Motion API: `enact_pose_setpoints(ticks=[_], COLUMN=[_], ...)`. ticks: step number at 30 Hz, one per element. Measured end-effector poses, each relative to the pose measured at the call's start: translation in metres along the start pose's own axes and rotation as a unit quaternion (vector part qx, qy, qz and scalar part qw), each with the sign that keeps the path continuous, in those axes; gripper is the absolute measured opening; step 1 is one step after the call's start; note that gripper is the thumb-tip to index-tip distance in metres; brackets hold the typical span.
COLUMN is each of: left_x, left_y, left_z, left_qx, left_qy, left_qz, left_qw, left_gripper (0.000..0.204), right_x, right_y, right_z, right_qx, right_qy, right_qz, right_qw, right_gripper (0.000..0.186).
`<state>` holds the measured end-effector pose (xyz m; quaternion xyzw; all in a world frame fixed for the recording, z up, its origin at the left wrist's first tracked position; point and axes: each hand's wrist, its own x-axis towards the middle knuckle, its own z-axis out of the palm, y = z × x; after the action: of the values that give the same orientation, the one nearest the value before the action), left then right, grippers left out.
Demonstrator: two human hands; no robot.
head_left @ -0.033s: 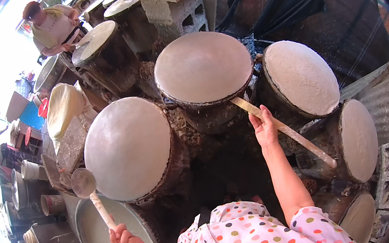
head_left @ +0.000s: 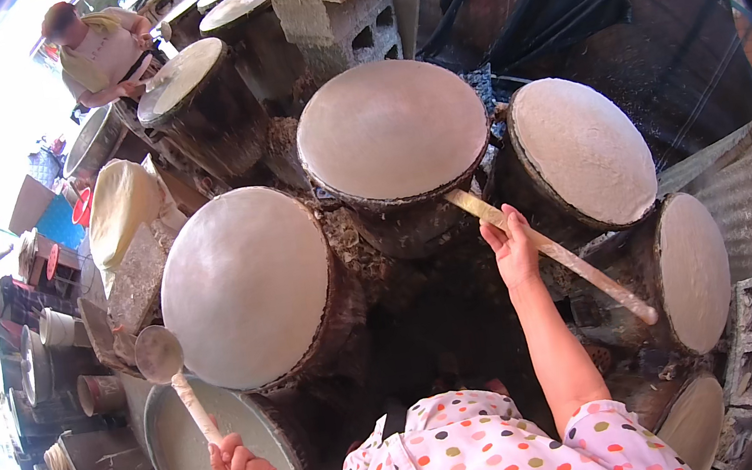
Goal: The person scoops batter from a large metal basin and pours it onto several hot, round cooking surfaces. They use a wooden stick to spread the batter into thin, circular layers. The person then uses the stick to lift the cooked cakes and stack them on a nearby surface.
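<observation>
My left hand (head_left: 246, 468) is closed round the pale handle of a ladle (head_left: 159, 354). Its round bowl points up and away, over the far rim of a wide metal tub (head_left: 194, 437) of whitish liquid. My right hand (head_left: 514, 245) grips a long pale wooden stick (head_left: 587, 279) near its middle. The stick's flat far end touches or overlaps the near edge of the middle round griddle (head_left: 392, 130), which has a smooth whitish top; its other end slants down to the right. Between my hands and the tub lies another round griddle (head_left: 245, 289) with a smooth pale surface.
More drum-like stoves with pale tops stand at right: one griddle (head_left: 583, 150) is rough and white, another (head_left: 696, 273) stands nearer. A stack of pale flat sheets (head_left: 121, 210) lies at left. Concrete blocks (head_left: 341, 31) stand behind. A person (head_left: 104, 57) works at a far stove.
</observation>
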<state>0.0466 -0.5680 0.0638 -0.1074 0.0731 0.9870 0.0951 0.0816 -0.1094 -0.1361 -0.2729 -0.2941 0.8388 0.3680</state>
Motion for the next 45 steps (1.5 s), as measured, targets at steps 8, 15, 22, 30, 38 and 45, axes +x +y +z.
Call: enact_pose_setpoints(ticks=[8,15,22,30,38,45], left_x=[0.000,-0.017,-0.047,-0.052,-0.027,-0.021], left_y=[0.011,0.020,0.021,-0.016,-0.023,-0.013], left_z=[-0.010,-0.024,-0.039,-0.021,-0.018,-0.028], left_qx=[-0.028,-0.051,-0.017,-0.083,-0.090,-0.134], left_qy=[0.019,0.044,0.129,0.199,0.198,0.195], left_qz=[0.059,0.102,0.150,0.215,0.202,0.185], left_qw=[0.998,0.992,0.980,0.953,0.955,0.954], left_gripper=[0.051,0.047,0.050,0.017,0.018,0.019], right_x=[-0.083,-0.055,0.100,0.173,0.174,0.157], right_y=[0.008,-0.002,0.126,0.234,0.239,0.206], right_z=[-0.158,-0.138,-0.138,-0.143,-0.138,-0.098], right_qx=[-0.729,-0.850,-0.852,-0.850,-0.881,-0.843], right_qy=[-0.164,-0.351,-0.501,-0.393,-0.363,-0.417], right_qz=[-0.065,0.101,-0.055,-0.104,-0.053,-0.067], right_qw=[0.661,0.379,0.143,0.335,0.299,0.333], right_gripper=[0.032,0.018,0.022,0.035,0.036,0.029])
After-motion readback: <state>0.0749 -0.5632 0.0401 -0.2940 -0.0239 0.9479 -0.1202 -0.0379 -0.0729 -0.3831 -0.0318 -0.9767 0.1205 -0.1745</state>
